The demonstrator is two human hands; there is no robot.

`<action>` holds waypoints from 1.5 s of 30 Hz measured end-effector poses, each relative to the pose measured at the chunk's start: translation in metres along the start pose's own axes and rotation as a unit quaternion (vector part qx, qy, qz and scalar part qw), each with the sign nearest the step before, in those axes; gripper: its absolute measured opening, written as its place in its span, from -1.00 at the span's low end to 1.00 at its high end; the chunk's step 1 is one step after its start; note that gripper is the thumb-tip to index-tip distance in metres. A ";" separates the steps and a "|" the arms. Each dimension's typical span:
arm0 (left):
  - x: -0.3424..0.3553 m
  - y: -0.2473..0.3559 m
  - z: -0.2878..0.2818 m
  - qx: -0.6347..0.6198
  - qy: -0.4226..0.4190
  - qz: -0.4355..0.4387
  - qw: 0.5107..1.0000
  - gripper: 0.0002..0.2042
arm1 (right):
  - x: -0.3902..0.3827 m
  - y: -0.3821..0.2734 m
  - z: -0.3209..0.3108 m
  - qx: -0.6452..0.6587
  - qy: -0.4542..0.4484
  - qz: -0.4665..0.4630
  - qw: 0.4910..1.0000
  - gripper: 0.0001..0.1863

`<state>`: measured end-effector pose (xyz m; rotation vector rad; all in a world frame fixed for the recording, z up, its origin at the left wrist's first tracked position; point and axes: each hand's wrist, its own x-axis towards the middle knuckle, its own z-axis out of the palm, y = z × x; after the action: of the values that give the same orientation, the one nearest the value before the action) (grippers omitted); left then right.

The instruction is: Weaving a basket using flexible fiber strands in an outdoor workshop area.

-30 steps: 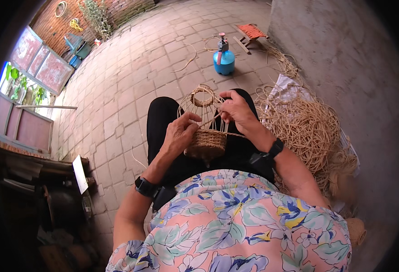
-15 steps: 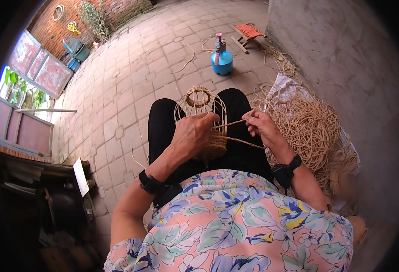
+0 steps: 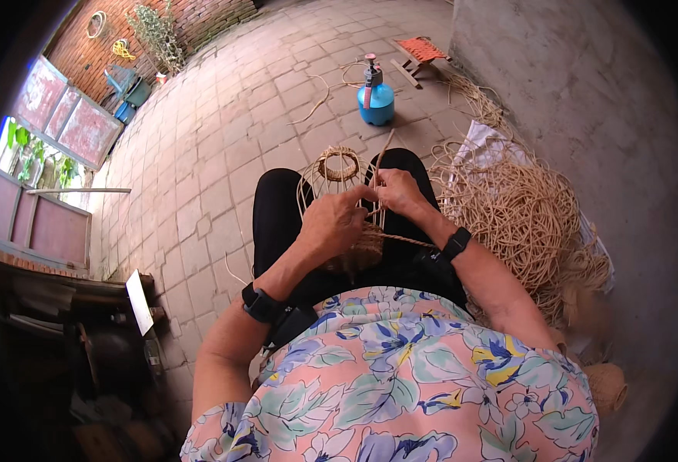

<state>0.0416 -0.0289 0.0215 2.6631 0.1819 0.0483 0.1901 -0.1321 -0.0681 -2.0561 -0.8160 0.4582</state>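
A partly woven basket point(image 3: 337, 165) rests between my thighs, with a wrapped ring at its far end, thin bare ribs and a dense woven band nearer me. My left hand point(image 3: 333, 222) is closed around its side, over the ribs and the band's edge. Right beside it, my right hand point(image 3: 400, 191) pinches a twisted straw cord close to the ribs; the cord's loose end point(image 3: 386, 146) sticks up past the fingers. A second length of cord point(image 3: 408, 241) runs from the band toward my right wrist. My fingers hide where the cord meets the ribs.
A big tangled heap of straw cord point(image 3: 516, 208) lies on white cloth point(image 3: 484, 141) to my right, beside a grey wall point(image 3: 577, 85). Ahead stand a blue pump sprayer point(image 3: 376, 103) and a low orange-topped stool point(image 3: 422, 51). Dark clutter point(image 3: 108, 354) lies left.
My right hand has moved left and forward, from the right of the basket to against its ribs, bringing the cord along. The cord's end now points up and away. My left hand stays at the basket.
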 end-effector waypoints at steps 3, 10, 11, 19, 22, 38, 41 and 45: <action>-0.010 -0.011 -0.005 -0.087 0.017 -0.031 0.996 -0.75 | -0.004 -0.001 0.002 0.199 -0.010 0.077 0.977 -0.89; -0.032 -0.046 -0.004 -0.315 0.042 -0.077 0.945 -0.78 | -0.028 -0.027 -0.015 0.542 -0.041 0.080 0.836 -0.60; -0.032 -0.042 -0.008 -0.315 0.042 -0.077 0.945 -0.78 | -0.033 -0.028 -0.016 0.632 -0.051 0.086 0.769 -0.61; -0.027 -0.023 -0.026 -0.121 0.132 0.004 0.984 -0.81 | -0.073 0.002 -0.034 0.481 -0.154 0.085 0.859 -0.76; -0.010 -0.008 -0.024 -0.132 0.114 0.001 0.985 -0.84 | -0.074 0.006 -0.037 0.484 -0.110 0.107 0.862 -0.80; -0.035 -0.047 0.023 -0.379 0.113 -0.151 0.906 -0.81 | -0.007 -0.019 -0.007 0.086 0.057 -0.009 0.995 -0.86; -0.031 -0.044 0.017 -0.417 0.097 -0.150 0.891 -0.84 | 0.000 -0.013 0.005 -0.005 0.063 -0.023 0.998 -0.84; -0.036 -0.048 0.010 -0.347 0.079 -0.139 0.924 -0.83 | -0.023 -0.019 0.002 0.325 0.026 0.075 0.942 -0.72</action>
<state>0.0008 0.0041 -0.0092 1.9053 0.4930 0.1971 0.1654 -0.1386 -0.0529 -1.5044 -0.3963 0.6542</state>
